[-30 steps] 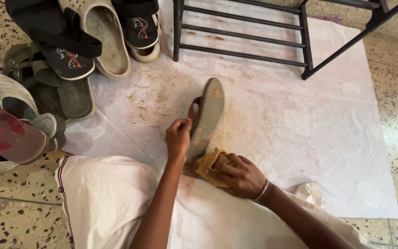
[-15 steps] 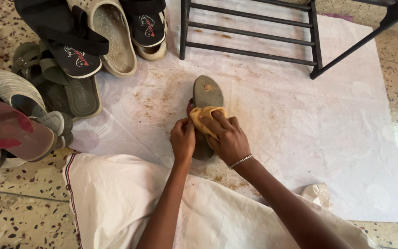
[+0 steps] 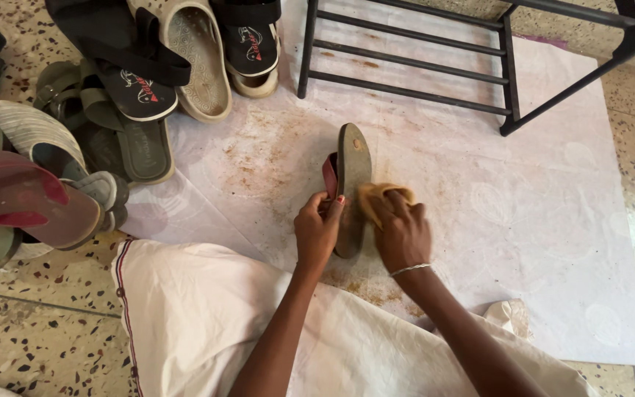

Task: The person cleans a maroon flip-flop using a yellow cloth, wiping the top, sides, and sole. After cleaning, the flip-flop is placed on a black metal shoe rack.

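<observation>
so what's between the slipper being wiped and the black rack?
Head view: only the pale floor sheet, bare but stained brown, lies between the slipper and the black rack. The left hand grips the slipper; the right hand presses a yellow cloth to it.

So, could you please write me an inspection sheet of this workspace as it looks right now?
Surface: pale sheet on speckled floor, brown stains near the middle.
Job's things: sandal held on edge, sole facing right; yellow cloth pressed against the sole.
Clutter: pile of sandals at left.
Grips: left hand holds the sandal; right hand holds the cloth.
Cables: nothing seen.
Surroundings: black metal rack beyond; white garment near.
</observation>
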